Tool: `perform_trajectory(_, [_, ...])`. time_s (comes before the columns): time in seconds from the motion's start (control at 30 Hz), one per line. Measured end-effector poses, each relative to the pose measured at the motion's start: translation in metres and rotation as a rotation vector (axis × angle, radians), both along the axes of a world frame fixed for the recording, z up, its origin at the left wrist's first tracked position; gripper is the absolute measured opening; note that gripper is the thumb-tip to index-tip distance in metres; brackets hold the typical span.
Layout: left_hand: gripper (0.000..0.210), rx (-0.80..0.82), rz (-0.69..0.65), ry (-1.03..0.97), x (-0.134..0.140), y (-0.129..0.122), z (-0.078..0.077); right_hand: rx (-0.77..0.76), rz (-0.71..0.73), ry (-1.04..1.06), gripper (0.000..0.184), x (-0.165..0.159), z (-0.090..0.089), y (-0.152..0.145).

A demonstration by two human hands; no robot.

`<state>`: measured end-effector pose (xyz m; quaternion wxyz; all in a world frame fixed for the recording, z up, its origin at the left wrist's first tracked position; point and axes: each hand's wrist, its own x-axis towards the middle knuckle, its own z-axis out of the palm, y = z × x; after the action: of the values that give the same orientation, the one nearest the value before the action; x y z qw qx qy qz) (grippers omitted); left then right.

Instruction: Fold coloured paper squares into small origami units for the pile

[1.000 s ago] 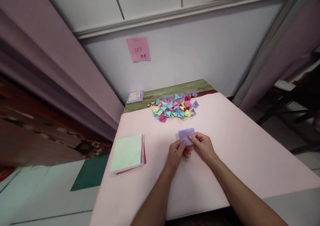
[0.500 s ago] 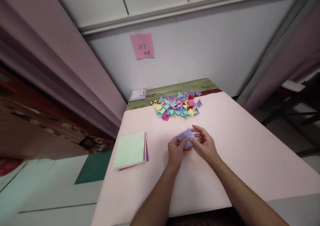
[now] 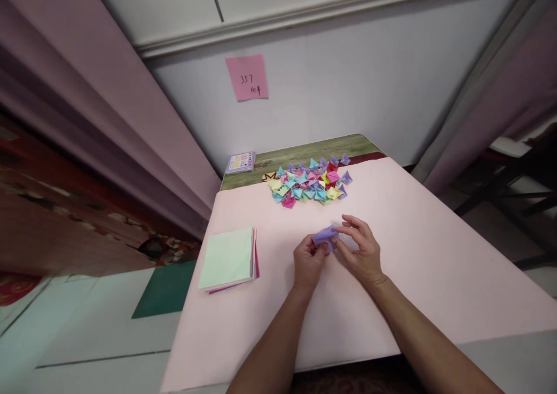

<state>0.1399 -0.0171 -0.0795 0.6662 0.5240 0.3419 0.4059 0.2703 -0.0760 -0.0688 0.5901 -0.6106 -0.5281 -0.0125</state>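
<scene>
A small piece of folded purple origami paper [image 3: 324,235] is held up over the pink table in front of me. My left hand [image 3: 308,259] pinches its left and lower side, thumb in front. At its right edge, my right hand [image 3: 360,252] grips it with the thumb and index finger, while the other fingers are raised and spread. The paper is tilted and partly covered by my fingers, so its exact folds are hard to make out. Beyond my hands lies a cluster of several folded paper pieces [image 3: 304,186] in purple, blue, pink, yellow and green.
A stack of square paper [image 3: 227,257], pale green on top, lies at the table's left. A small patterned packet [image 3: 241,162] rests at the far left corner. The pink table cover [image 3: 435,255] reaches the white wall, where a pink note [image 3: 247,78] hangs.
The purple paper has turned from a flat, facing square to a tilted, narrower shape. My right hand's fingers have shifted along its right edge, and its wrist has moved slightly right.
</scene>
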Motion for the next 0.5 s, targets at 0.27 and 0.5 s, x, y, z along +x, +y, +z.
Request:
perform_trajectory(0.27, [0.014,-0.005,0.07,-0.043,0.0009,0.0017,-0.0036,0.117,-0.027,-0.32,0.016,0.0002,-0.0022,-0.0052])
perform_trajectory(0.5, [0.018,-0.227,0.066,-0.277,0.0031,-0.0007,0.0045,0.059,0.04,-0.497,0.011,-0.0075,-0.0072,-0.0016])
